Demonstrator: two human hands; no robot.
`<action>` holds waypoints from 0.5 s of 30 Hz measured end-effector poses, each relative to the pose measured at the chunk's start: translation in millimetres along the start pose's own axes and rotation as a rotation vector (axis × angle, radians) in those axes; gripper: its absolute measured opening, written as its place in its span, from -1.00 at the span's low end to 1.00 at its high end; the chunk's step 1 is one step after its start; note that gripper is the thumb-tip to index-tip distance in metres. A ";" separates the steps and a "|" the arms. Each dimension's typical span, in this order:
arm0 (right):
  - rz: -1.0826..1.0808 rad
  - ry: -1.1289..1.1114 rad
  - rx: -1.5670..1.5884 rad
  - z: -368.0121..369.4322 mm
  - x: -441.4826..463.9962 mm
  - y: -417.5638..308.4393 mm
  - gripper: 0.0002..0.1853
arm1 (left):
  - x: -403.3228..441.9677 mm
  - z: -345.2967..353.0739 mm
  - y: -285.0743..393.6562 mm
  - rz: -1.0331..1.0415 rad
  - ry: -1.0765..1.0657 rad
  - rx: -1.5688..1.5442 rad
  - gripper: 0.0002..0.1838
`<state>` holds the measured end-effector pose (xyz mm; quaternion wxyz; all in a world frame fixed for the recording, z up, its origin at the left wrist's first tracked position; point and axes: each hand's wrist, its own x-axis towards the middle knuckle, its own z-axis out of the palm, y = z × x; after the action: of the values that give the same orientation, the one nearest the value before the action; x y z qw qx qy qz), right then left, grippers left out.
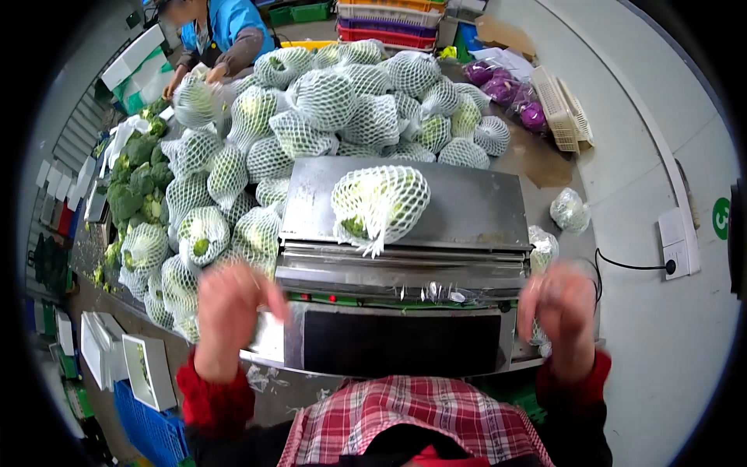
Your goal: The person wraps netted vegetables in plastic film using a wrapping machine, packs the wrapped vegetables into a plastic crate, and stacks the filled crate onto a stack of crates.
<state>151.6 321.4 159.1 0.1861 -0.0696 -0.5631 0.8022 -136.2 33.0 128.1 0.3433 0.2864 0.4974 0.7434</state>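
Note:
A pale green vegetable head in a white foam net (pixel 385 198) lies on the metal top of a film-wrapping machine (pixel 475 206). My left hand (pixel 232 300) hovers at the machine's left front corner, close to the netted heads piled there. Over at its right front corner is my right hand (pixel 562 303), near a film-wrapped bundle (pixel 543 245). Motion blurs both hands; each thumb side looks spread from the other fingers, and I see nothing held. Between them are the machine's metal front bar (pixel 405 268) and its dark front plate (pixel 401 342).
Many netted heads (pixel 323 101) are heaped behind and left of the machine, beside loose broccoli (pixel 132 183). A co-worker in blue (pixel 233 27) handles produce at the back left. Purple vegetables in film (pixel 506 89) and a beige basket (pixel 556 109) lie back right, along the wall.

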 end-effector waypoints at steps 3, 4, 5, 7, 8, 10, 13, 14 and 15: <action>-0.369 0.221 0.026 39.7 105.4 -2.4 -0.81 | 94.1 18.3 10.7 0.384 0.289 0.170 -0.69; -0.433 0.293 0.011 38.6 135.9 16.4 -0.81 | 128.5 5.5 -16.4 0.470 0.355 0.368 -0.72; -0.456 0.279 -0.225 5.4 161.1 60.6 -0.83 | 155.0 -15.7 -61.8 0.291 0.286 0.478 -0.75; -0.349 0.283 -0.661 -40.8 174.1 115.6 -0.87 | 175.4 -32.0 -122.1 0.030 0.160 0.469 -0.81; -0.234 0.300 -0.863 -52.1 168.4 119.4 -0.89 | 176.3 -26.7 -134.8 -0.030 0.099 0.352 -0.79; -0.184 0.272 -0.881 -66.7 158.4 121.4 -0.91 | 160.2 -18.2 -112.5 0.099 -0.052 0.567 -0.61; -0.226 0.177 -0.600 -75.7 153.6 131.8 -0.71 | 165.1 -14.3 -106.2 0.769 -0.263 1.315 -0.28; -0.242 0.123 -0.546 -74.2 149.7 129.2 -0.61 | 171.0 -10.5 -103.7 0.909 -0.254 1.392 -0.27; -0.281 0.003 -0.914 -81.5 145.7 121.6 -0.47 | 180.0 -9.5 -102.8 0.986 -0.328 1.396 -0.34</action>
<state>16.8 411.8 31.4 0.2440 -0.0685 -0.8619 0.4392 -228.3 198.7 43.8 -0.2045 0.7176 0.6031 0.2819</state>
